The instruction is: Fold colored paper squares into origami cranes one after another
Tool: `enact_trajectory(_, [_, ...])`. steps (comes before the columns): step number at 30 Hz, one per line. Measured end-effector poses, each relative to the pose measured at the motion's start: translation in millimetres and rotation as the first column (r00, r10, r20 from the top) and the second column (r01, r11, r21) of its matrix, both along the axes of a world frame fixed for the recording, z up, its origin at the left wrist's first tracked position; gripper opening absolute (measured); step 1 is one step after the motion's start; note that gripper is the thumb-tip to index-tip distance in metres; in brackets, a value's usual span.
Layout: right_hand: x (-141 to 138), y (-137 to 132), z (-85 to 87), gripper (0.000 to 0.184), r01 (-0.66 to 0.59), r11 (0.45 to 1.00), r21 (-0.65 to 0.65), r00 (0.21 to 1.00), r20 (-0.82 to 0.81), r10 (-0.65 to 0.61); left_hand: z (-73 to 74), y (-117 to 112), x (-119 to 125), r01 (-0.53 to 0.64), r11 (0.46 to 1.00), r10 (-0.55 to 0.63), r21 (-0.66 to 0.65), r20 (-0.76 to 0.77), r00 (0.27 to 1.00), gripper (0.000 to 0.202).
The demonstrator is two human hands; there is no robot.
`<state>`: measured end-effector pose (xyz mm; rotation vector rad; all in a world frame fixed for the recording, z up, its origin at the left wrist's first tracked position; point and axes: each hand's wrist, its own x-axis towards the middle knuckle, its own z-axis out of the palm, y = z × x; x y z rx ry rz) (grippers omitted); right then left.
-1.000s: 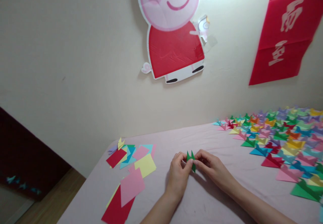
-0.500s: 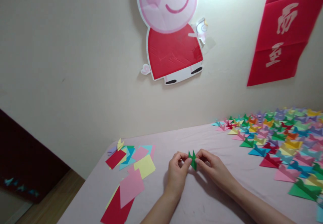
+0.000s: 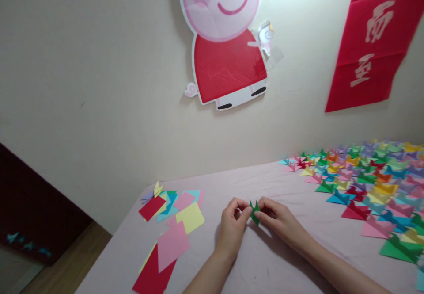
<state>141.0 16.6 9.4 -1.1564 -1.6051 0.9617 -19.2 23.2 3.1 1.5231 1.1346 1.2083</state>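
- The green paper (image 3: 255,214) is between my two hands, just over the pale pink cloth (image 3: 265,263), its two narrow points up and its lower tip down.
- My left hand (image 3: 232,219) is nearly closed, thumb and forefinger pinching the paper's left side; my right hand (image 3: 276,216) pinches the right side in the same way, its thumb across the front. I cannot tell how the fingertips sit behind it.
- The piece is small, so light pressure from both sides should serve best; squeezing hard could crumple the narrow points.
- I'd do well to match the two sides, so that neither point leans or ends up taller.
- Thin layers can slip, I judge, so one pinch should hold firm whenever the other shifts.
- A thumbnail run along an edge would sharpen a crease better than more squeezing.
- My forearms come in low, which should help to steady small finger moves.
- The loose sheets (image 3: 173,246) lie to my left and the rows of folded pieces (image 3: 377,227) to my right, both well apart from my fingers, so my elbows need care more than my fingertips.
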Motion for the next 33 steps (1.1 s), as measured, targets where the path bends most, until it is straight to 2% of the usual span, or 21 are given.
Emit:
enact_trajectory(5, [-0.3,2.2,-0.8,0.028,0.007,1.0,-0.022,1.0,-0.005,-0.007,3.2,0.0,0.1,0.012,1.0,-0.012,0.017,0.005,1.0,0.015])
enact_trajectory(11, [0.4,2.8,1.3,0.03,-0.008,0.996,-0.093,0.998,-0.067,0.002,-2.0,2.2,-0.7,0.014,1.0,-0.012,-0.028,0.063,0.998,0.019])
enact_trajectory(18, [0.9,1.9,3.1,0.03,0.004,0.999,-0.043,0.997,-0.073,-0.007,-0.2,1.0,0.4,0.013,0.999,-0.009,-0.046,0.093,0.996,0.026])
enact_trajectory(27, [-3.0,-0.5,3.5,0.028,0.008,1.0,0.0,1.0,-0.024,-0.008,-1.0,-3.6,7.9,0.03,0.994,-0.006,-0.106,0.226,0.974,0.03])
enact_trajectory(29, [-3.3,-0.3,1.8,0.028,0.016,1.0,0.025,1.0,-0.018,-0.015,0.2,-5.2,7.6,0.025,0.995,-0.006,-0.092,0.193,0.981,0.029])
enact_trajectory(33, [-1.5,0.0,0.9,0.03,0.038,0.999,0.032,0.999,-0.024,-0.038,2.9,-9.3,6.2,0.016,0.999,-0.016,-0.039,-0.008,1.0,0.024])
